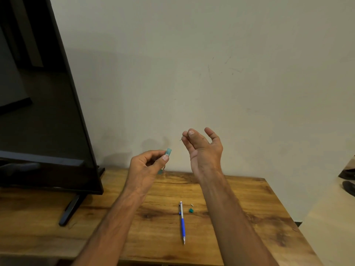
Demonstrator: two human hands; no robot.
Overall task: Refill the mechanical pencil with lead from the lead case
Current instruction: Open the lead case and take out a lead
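Case [166,158] gripped in left hand [148,164], thumb and fingers curled round it. Right hand [203,148] at its 3 o'clock pinches lead [180,140] between thumb and fingertips. Pencil [182,221] lies on table [249,198] at 6 o'clock, tip toward person; green cap [190,210] just beside, 3 o'clock. Screen [48,112] at 9 o'clock.

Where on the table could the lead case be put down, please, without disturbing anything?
Bare wood lies between the TV foot and the pencil, and from the green cap out to the right edge of the table. It is crowded just right of the pencil, where the cap and a small white piece lie.
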